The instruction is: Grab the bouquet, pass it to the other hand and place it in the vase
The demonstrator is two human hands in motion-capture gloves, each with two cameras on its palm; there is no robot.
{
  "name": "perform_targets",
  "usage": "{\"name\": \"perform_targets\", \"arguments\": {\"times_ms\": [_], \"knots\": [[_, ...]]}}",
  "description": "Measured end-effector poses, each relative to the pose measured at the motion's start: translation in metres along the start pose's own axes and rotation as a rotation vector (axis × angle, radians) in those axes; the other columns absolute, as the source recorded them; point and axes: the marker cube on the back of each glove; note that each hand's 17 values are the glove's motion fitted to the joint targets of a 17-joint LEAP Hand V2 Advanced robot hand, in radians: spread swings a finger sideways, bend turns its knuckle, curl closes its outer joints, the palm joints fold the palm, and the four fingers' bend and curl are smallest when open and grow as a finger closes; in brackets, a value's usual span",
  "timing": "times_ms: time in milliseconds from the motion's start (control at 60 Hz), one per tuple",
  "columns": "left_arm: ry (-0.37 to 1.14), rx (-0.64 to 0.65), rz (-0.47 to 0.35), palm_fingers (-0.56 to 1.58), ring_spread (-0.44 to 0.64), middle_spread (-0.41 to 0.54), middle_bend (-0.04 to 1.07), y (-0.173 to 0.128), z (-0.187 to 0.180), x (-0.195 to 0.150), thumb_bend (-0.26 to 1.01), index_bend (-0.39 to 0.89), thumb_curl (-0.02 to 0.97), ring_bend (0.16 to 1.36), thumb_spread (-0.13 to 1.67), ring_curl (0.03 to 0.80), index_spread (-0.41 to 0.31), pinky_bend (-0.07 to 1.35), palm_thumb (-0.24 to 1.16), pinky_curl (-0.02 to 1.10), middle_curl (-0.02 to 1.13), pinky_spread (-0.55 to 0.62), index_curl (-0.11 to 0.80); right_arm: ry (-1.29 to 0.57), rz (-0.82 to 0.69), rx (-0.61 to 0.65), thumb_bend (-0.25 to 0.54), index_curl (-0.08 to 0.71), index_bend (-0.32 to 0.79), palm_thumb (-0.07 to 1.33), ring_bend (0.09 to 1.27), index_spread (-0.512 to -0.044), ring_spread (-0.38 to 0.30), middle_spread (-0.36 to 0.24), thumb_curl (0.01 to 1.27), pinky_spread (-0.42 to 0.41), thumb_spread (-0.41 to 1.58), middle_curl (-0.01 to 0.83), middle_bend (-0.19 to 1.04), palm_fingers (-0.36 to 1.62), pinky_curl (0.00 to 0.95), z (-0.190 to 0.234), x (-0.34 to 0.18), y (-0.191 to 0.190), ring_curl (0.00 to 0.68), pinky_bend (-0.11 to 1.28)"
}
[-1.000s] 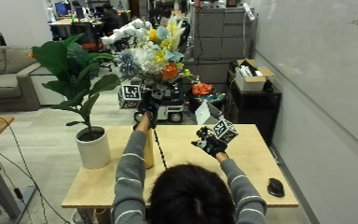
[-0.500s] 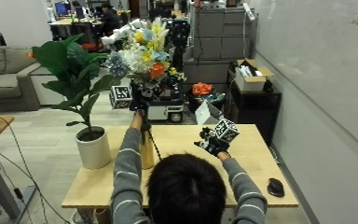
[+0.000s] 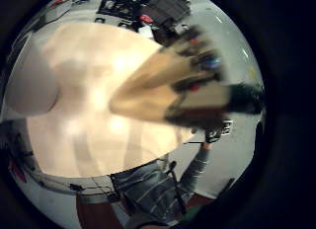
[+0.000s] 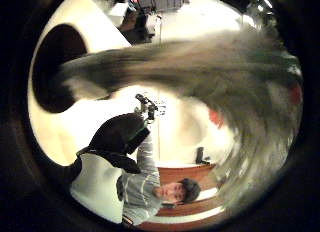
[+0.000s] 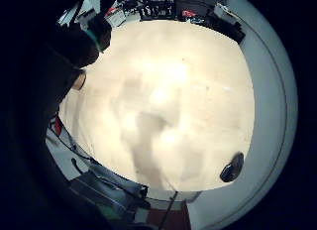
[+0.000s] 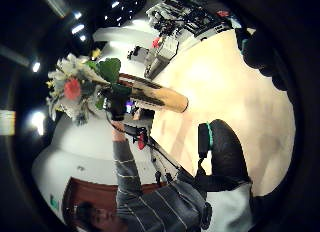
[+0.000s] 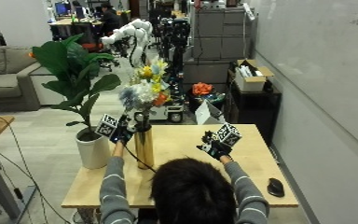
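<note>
the left hand [image 7: 122, 132] sits at about 9 o'clock of the vase [image 7: 144, 148], its fingers curled round the bouquet [image 7: 144, 93] stems at the vase's mouth. the bouquet stands upright in the tall vase on the bench [image 7: 259, 196]. the right hand [image 7: 216, 145] hovers at 3 o'clock, fingers loosely apart and holding nothing.

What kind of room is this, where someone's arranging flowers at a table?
It looks like an office or lab workspace. A whiteboard covers the wall, grey cabinets and desks with monitors stand behind, and a sofa sits beside a potted plant.
</note>
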Motion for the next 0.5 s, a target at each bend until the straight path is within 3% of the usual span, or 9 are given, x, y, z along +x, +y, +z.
{"name": "perform_targets", "arguments": {"times_ms": [33,100,150,233,283,333,383,450,500], "knots": [[-0.012,0.023,-0.049,-0.31,0.18,0.115,0.28,0.002,-0.004,-0.016,-0.06,0.08,0.413,0.51,0.87,0.346,-0.016,0.35,0.42,0.37,0.41,0.21,0.403,-0.047,-0.012,-0.034,-0.019,0.292,0.13,0.83,0.46,-0.211,-0.091,-0.038,0.48,0.116,1.04,0.405,0.19,0.87,0.349,0.004,-0.001,0.001,0.401,0.21],[-0.049,0.08,-0.108,-0.26,0.29,0.23,0.2,0.009,-0.013,-0.042,-0.05,0.04,0.398,0.46,0.85,0.293,0.039,0.32,0.4,0.32,0.33,0.32,0.343,0.061,0.036,0.015,-0.02,0.296,0.13,0.83,0.45,-0.206,-0.091,-0.038,0.48,0.125,1.04,0.405,0.19,0.88,0.348,-0.005,0.008,0.007,0.401,0.2],[-0.078,0.158,-0.193,-0.26,0.35,0.29,0.17,0.012,-0.02,-0.058,-0.05,0.03,0.391,0.45,0.84,0.28,0.065,0.3,0.39,0.31,0.3,0.38,0.303,-0.064,-0.04,-0.039,-0.02,0.298,0.14,0.83,0.44,-0.204,-0.091,-0.037,0.48,0.129,1.05,0.405,0.19,0.88,0.347,-0.006,-0.004,0.015,0.399,0.2],[-0.112,0.254,-0.091,-0.25,0.42,0.351,0.16,0.016,-0.027,-0.057,-0.04,0.04,0.38,0.44,0.83,0.27,0.089,0.29,0.38,0.3,0.28,0.44,0.25,-0.231,-0.179,-0.083,-0.019,0.304,0.14,0.84,0.43,-0.203,-0.092,-0.037,0.48,0.134,1.05,0.405,0.19,0.88,0.346,-0.013,-0.02,0.023,0.4,0.19],[-0.073,0.215,-0.053,-0.23,0.45,0.364,0.16,0.023,-0.025,-0.044,-0.04,0.04,0.374,0.45,0.83,0.269,0.09,0.29,0.37,0.3,0.28,0.47,0.226,-0.128,-0.193,-0.009,-0.019,0.306,0.14,0.84,0.43,-0.203,-0.092,-0.037,0.48,0.135,1.05,0.405,0.19,0.88,0.345,-0.02,-0.009,0.015,0.401,0.19],[-0.039,0.148,-0.046,-0.22,0.46,0.369,0.16,0.032,-0.021,-0.032,-0.04,0.05,0.368,0.45,0.83,0.269,0.089,0.29,0.36,0.3,0.27,0.48,0.204,-0.005,-0.093,0.053,-0.022,0.307,0.14,0.83,0.42,-0.202,-0.092,-0.035,0.48,0.138,1.05,0.407,0.19,0.87,0.345,-0.027,0.007,0.013,0.4,0.19],[-0.086,0.173,-0.046,-0.21,0.48,0.374,0.16,0.031,-0.02,-0.029,-0.04,0.06,0.364,0.45,0.83,0.267,0.083,0.29,0.35,0.3,0.27,0.49,0.188,0.02,-0.056,0.071,-0.022,0.308,0.13,0.83,0.41,-0.203,-0.092,-0.034,0.48,0.145,1.05,0.406,0.19,0.86,0.347,-0.033,0.014,0.014,0.401,0.19],[-0.121,0.186,-0.002,-0.19,0.48,0.34,0.16,0.015,-0.016,-0.026,-0.04,0.07,0.358,0.45,0.83,0.269,0.026,0.29,0.34,0.3,0.26,0.5,0.174,-0.165,-0.182,0.004,-0.021,0.307,0.13,0.83,0.41,-0.206,-0.093,-0.033,0.48,0.148,1.05,0.407,0.19,0.85,0.346,-0.03,0.007,0.014,0.402,0.19],[-0.08,0.14,0.056,-0.18,0.48,0.312,0.16,0.026,-0.01,-0.007,-0.04,0.08,0.355,0.46,0.83,0.269,-0.019,0.29,0.33,0.3,0.26,0.51,0.164,-0.097,-0.062,0.009,-0.019,0.306,0.13,0.83,0.4,-0.207,-0.094,-0.033,0.48,0.15,1.05,0.408,0.19,0.85,0.345,-0.027,0.026,0.01,0.402,0.19]]}}
